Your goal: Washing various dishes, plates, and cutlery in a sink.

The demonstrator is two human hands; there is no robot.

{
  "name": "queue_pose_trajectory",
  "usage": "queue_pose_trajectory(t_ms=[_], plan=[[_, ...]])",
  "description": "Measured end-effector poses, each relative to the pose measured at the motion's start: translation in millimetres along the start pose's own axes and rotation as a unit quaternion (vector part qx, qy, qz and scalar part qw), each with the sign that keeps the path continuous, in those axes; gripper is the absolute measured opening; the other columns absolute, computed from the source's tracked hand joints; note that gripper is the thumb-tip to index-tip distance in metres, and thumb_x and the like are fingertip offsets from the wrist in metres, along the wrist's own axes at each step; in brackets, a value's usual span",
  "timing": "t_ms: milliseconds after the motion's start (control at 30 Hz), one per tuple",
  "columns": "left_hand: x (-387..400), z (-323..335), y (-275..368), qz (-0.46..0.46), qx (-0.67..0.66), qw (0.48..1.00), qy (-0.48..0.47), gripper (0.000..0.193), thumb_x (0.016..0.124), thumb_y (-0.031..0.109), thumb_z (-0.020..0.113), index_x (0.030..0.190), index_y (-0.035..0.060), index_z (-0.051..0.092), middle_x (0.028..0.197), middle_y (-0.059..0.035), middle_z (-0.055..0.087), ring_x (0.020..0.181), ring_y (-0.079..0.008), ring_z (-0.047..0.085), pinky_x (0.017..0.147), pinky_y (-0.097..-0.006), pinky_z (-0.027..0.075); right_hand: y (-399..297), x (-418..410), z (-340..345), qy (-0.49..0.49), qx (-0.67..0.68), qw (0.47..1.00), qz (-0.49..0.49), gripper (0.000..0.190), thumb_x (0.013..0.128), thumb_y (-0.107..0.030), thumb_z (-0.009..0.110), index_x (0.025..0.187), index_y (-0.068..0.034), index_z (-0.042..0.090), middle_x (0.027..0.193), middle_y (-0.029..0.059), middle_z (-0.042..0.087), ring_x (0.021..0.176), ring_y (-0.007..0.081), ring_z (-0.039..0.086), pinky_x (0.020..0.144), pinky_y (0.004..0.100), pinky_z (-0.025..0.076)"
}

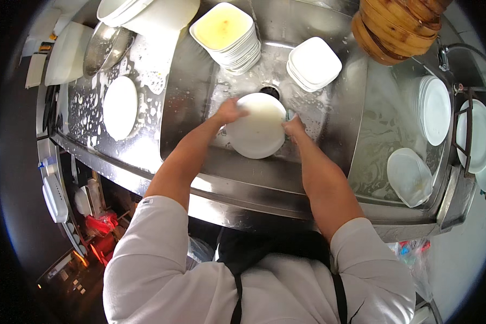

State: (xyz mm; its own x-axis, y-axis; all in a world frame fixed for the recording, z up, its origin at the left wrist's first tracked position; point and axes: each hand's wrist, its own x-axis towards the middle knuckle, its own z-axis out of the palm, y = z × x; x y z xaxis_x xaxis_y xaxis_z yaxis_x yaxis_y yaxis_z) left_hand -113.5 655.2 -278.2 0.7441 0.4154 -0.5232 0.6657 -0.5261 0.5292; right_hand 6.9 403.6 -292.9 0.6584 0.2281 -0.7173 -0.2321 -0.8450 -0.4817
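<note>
Over the middle basin of a stainless steel sink (178,133), my left hand (230,111) grips the left rim of a round white plate (257,133). At the plate's right edge is my right hand (293,124), with a greenish thing, perhaps a scouring pad, between fingers and rim; it is too blurred to tell. The sink drain (270,92) shows just behind the plate. Beyond it stand a tall stack of square white dishes (235,56), the top one holding yellowish liquid, and a shorter stack of square white dishes (314,65).
An oval white plate (120,108) lies on the sudsy left drainboard near a metal bowl (107,48). The water-filled right basin holds stacked white plates (435,110) and a white dish (409,177). Bamboo steamers (397,30) stand at the back right. A rack (463,133) holds plates.
</note>
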Motion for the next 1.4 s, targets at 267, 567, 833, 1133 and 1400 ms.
queue_pose_trajectory(t_ms=[267,567,833,1133,1400], plan=[[-61,-20,103,-0.02,-0.385,0.913,0.136,0.037,0.092,0.01,0.061,0.126,-0.004,0.055,0.103,-0.0144,0.069,0.089,-0.0195,0.064,0.08,-0.0331,0.052,-93,-40,32,0.216,0.042,0.923,-0.317,0.047,0.089,-0.022,0.065,0.133,-0.011,0.053,0.121,0.0307,0.055,0.117,0.0461,0.052,0.1,0.0485,0.043],[-118,-110,131,0.012,-0.476,0.839,0.263,0.019,0.095,0.012,0.063,0.106,-0.0033,0.067,0.088,-0.0054,0.067,0.08,-0.0099,0.057,0.07,-0.0279,0.049,-154,-114,-24,0.176,0.003,0.862,-0.476,0.051,0.085,-0.004,0.061,0.134,-0.016,0.057,0.144,0.0287,0.037,0.132,0.047,0.038,0.109,0.0526,0.035],[-136,-183,109,0.065,-0.64,0.742,0.189,0.025,0.097,0.011,0.061,0.117,-0.0025,0.062,0.106,-0.0129,0.069,0.089,-0.0211,0.067,0.076,-0.036,0.057,-180,-138,-76,0.131,0.079,0.872,-0.465,0.041,0.092,-0.014,0.061,0.133,-0.01,0.055,0.132,0.0138,0.056,0.118,0.0252,0.057,0.103,0.0384,0.045],[-137,-169,103,0.03,-0.695,0.659,0.288,0.028,0.101,0.017,0.055,0.115,-0.0076,0.055,0.108,-0.0141,0.066,0.092,-0.0206,0.063,0.081,-0.0352,0.053,-263,-211,-38,-0.187,0.564,0.741,-0.312,0.055,0.097,-0.039,0.053,0.138,-0.004,0.048,0.131,0.0091,0.057,0.116,0.0216,0.057,0.099,0.0378,0.046],[-213,-230,9,-0.117,-0.3,0.869,0.375,0.048,0.096,0.037,0.057,0.118,-0.005,0.055,0.119,-0.0283,0.06,0.113,-0.036,0.059,0.095,-0.0465,0.044,-290,-194,15,-0.19,0.531,0.783,-0.262,0.053,0.081,-0.001,0.067,0.13,0.006,0.049,0.123,0.0179,0.06,0.11,0.0268,0.061,0.093,0.0384,0.05]])
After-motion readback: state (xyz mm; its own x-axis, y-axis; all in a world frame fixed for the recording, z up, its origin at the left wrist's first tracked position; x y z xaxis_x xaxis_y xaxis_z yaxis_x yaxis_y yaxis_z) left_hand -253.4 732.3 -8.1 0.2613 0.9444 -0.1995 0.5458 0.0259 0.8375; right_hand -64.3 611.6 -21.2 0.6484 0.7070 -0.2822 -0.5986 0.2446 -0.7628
